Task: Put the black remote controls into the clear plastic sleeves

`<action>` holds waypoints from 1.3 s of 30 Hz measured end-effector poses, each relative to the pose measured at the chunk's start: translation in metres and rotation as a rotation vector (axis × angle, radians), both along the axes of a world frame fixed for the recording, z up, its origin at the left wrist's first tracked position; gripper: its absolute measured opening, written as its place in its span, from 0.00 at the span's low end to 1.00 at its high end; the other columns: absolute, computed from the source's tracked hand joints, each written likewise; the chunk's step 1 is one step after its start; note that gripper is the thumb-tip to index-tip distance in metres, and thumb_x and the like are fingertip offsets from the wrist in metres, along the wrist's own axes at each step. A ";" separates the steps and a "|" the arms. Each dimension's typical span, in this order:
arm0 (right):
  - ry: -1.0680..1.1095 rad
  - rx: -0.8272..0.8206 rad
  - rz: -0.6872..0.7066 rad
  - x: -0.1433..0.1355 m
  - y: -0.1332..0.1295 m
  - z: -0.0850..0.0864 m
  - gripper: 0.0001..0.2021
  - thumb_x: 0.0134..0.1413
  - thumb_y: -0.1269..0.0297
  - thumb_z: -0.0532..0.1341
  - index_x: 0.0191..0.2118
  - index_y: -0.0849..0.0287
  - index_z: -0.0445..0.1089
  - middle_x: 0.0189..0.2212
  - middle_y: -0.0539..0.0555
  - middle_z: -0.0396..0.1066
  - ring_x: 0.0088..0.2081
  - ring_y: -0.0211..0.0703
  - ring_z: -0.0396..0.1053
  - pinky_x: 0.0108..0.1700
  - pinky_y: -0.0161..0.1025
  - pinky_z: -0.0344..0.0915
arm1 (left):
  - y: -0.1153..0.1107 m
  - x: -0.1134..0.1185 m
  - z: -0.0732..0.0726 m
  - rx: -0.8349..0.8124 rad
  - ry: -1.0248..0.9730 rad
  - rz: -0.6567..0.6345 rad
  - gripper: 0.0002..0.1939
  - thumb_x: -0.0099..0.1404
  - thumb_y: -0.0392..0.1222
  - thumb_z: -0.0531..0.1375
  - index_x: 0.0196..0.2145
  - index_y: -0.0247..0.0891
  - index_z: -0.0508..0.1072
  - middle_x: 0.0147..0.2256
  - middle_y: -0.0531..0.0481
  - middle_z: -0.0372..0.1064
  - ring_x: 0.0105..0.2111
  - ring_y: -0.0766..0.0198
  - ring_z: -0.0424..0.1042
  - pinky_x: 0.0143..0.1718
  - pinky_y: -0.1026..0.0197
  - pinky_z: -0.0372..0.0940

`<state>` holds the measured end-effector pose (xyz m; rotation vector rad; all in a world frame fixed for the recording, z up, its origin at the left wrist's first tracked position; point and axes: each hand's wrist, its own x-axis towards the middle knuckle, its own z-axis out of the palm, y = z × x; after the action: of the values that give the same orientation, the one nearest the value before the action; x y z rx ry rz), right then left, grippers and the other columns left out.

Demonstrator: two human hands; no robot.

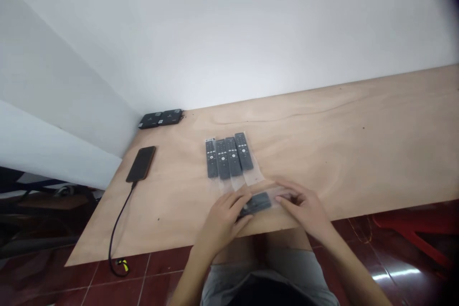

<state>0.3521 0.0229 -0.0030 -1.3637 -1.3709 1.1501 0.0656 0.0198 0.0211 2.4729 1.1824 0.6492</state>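
Near the table's front edge, a dark remote control lies sideways in a clear plastic sleeve. My left hand is closed around its left end, thumb below and fingers on top. At the sleeve's right end, my right hand pinches the loose plastic between thumb and fingers. Just beyond my hands, several black remote controls in clear sleeves lie side by side, buttons up. Their empty sleeve ends point toward me. My fingers hide part of the held remote.
Two flat black boxes sit at the table's back left corner. A phone lies on the left, with a black cable hanging over the front edge. White walls border the wooden table. Something red stands below at right.
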 end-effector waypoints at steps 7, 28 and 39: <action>-0.327 0.200 -0.117 0.069 -0.009 0.011 0.21 0.66 0.49 0.70 0.59 0.51 0.80 0.51 0.59 0.81 0.51 0.61 0.79 0.56 0.59 0.78 | -0.009 -0.002 -0.006 0.059 -0.091 -0.067 0.19 0.77 0.40 0.65 0.62 0.43 0.73 0.55 0.40 0.78 0.55 0.49 0.78 0.59 0.42 0.74; -0.823 0.476 -0.016 0.050 -0.015 -0.035 0.29 0.75 0.54 0.60 0.77 0.44 0.59 0.69 0.62 0.65 0.61 0.66 0.70 0.61 0.65 0.72 | 0.019 -0.047 -0.019 0.174 -0.028 0.293 0.20 0.78 0.40 0.61 0.64 0.48 0.74 0.62 0.40 0.69 0.61 0.46 0.72 0.62 0.40 0.72; -0.908 0.462 0.194 -0.025 0.087 -0.018 0.31 0.78 0.52 0.53 0.79 0.51 0.52 0.70 0.66 0.62 0.67 0.66 0.64 0.65 0.65 0.68 | 0.022 -0.047 -0.029 0.112 -0.093 0.392 0.16 0.80 0.44 0.56 0.61 0.45 0.74 0.57 0.41 0.73 0.57 0.48 0.76 0.59 0.43 0.73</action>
<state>0.3269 0.1096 -0.0207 -1.4681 -2.2675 0.2271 0.0188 0.0416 -0.0078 2.2830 1.6507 0.9454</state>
